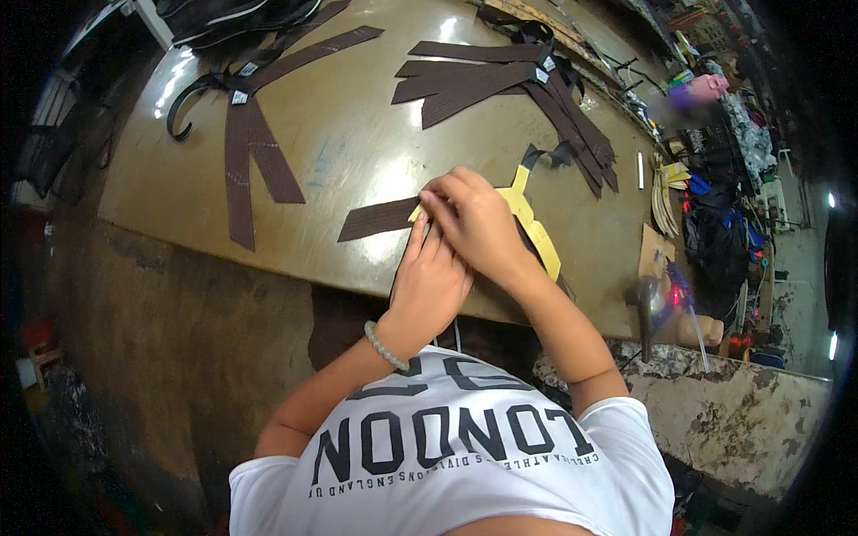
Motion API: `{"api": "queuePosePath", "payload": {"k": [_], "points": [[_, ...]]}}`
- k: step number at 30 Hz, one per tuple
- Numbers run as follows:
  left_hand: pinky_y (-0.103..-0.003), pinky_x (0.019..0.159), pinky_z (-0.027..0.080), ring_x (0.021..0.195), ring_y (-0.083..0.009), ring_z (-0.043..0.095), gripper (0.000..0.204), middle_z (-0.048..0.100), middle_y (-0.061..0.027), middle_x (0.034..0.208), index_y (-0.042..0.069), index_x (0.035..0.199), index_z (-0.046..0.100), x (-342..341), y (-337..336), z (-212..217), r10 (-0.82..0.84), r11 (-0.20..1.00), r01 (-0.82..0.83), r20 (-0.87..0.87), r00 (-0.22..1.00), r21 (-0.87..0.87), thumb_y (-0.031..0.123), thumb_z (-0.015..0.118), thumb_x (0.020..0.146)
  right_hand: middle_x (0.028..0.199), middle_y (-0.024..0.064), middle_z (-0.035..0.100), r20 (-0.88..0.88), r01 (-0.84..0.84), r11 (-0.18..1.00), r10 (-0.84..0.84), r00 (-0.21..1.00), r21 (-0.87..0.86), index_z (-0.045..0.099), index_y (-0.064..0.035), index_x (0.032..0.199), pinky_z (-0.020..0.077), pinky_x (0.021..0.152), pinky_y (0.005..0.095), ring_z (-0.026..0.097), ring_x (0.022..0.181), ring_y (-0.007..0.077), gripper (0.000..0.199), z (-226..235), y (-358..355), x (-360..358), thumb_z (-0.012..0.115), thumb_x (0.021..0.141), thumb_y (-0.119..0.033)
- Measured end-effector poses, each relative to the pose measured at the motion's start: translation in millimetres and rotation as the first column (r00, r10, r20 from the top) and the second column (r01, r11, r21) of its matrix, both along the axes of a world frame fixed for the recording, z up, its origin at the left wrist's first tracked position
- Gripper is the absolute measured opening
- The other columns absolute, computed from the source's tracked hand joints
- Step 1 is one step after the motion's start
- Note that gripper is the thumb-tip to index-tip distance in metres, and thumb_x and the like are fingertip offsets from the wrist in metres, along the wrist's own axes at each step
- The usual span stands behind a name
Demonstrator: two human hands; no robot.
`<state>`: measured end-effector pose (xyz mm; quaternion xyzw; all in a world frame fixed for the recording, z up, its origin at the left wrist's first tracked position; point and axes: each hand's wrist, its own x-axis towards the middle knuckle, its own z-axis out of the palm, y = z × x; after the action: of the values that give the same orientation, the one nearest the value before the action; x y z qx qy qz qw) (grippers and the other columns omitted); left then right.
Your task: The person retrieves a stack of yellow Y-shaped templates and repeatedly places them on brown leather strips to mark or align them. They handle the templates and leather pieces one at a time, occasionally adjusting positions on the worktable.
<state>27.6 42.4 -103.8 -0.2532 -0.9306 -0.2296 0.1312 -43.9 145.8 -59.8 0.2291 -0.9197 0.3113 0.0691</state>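
Looks, in the head view, across a cluttered workshop to a shiny bench [357,125]. Near its front edge, shows left hand [435,281] flattish, right hand [478,219] bent with fingers bunched, over brown strip [380,221] and yellow piece [540,237]; cannot tell any grip beneath. Seems to be at aligning; probably calls for steady pressure. Shows no container clearly.

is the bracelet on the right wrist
No, the beaded bracelet circles the left wrist, while the right wrist is bare.
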Motion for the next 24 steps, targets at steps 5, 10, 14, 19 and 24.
{"api": "queuePosePath", "payload": {"k": [5, 10, 14, 19, 24], "points": [[-0.055, 0.119, 0.020, 0.129, -0.0363, 0.049, 0.042, 0.061, -0.0209, 0.126, -0.001, 0.121, 0.064, -1.1, -0.1, -4.2, -0.016, 0.999, 0.014, 0.029, 0.999, 0.041, 0.024, 0.058, 0.088, 0.083, 0.0129, 0.058, -0.062, -0.005, 0.977, 0.018, 0.998, 0.213, 0.066, -0.0009, 0.083, 0.0511, 0.069, 0.0425, 0.060, 0.082, 0.0320, 0.014, -0.3, -6.5, -4.3, 0.066, 0.088, -0.014], [-0.054, 0.117, 0.023, 0.127, -0.0333, 0.050, 0.045, 0.062, -0.0180, 0.125, 0.001, 0.128, 0.060, -0.7, -0.7, -6.4, -0.002, 0.998, 0.001, 0.018, 1.000, 0.061, 0.022, 0.056, 0.088, 0.089, 0.0129, 0.059, -0.137, -0.013, 0.929, 0.069, 0.988, 0.370, 0.064, -0.0004, 0.083, 0.0545, 0.066, 0.0377, 0.059, 0.087, 0.0280, 0.013, 5.5, -15.2, 4.7, 0.064, 0.072, -0.009], [-0.051, 0.110, 0.031, 0.125, -0.0303, 0.051, 0.051, 0.061, -0.0198, 0.125, 0.002, 0.135, 0.053, 0.2, -1.2, -3.9, -0.068, 0.970, 0.032, 0.141, 0.988, 0.242, 0.022, 0.056, 0.089, 0.091, 0.0130, 0.061, -0.082, -0.132, 0.898, 0.182, 0.980, 0.419, 0.066, 0.0001, 0.082, 0.0555, 0.068, 0.0378, 0.061, 0.091, 0.0269, 0.014, 9.9, -20.0, 14.3, 0.064, 0.072, -0.009], [-0.047, 0.110, 0.033, 0.130, -0.0298, 0.048, 0.050, 0.052, -0.0190, 0.138, 0.000, 0.140, 0.048, 1.1, -0.9, -2.4, 0.027, 0.996, -0.040, 0.156, 0.987, 0.077, 0.020, 0.053, 0.094, 0.085, 0.0123, 0.062, 0.107, -0.239, 0.954, 0.223, 0.969, 0.179, 0.069, -0.0063, 0.100, 0.0526, 0.073, 0.0409, 0.064, 0.085, 0.0316, 0.017, 15.6, -4.4, 6.6, 0.067, 0.084, -0.014], [-0.047, 0.108, 0.034, 0.130, -0.0303, 0.048, 0.056, 0.053, -0.0185, 0.136, -0.002, 0.140, 0.045, -7.9, -4.6, 15.2, 0.031, 0.999, -0.031, -0.006, 1.000, -0.015, 0.021, 0.059, 0.092, 0.094, 0.0189, 0.062, -0.001, 0.412, 0.909, -0.413, 0.911, 0.064, 0.062, -0.0005, 0.100, 0.0497, 0.078, 0.0424, 0.061, 0.090, 0.0385, 0.020, 30.5, 61.0, 8.1, 0.064, 0.091, -0.018]]}}
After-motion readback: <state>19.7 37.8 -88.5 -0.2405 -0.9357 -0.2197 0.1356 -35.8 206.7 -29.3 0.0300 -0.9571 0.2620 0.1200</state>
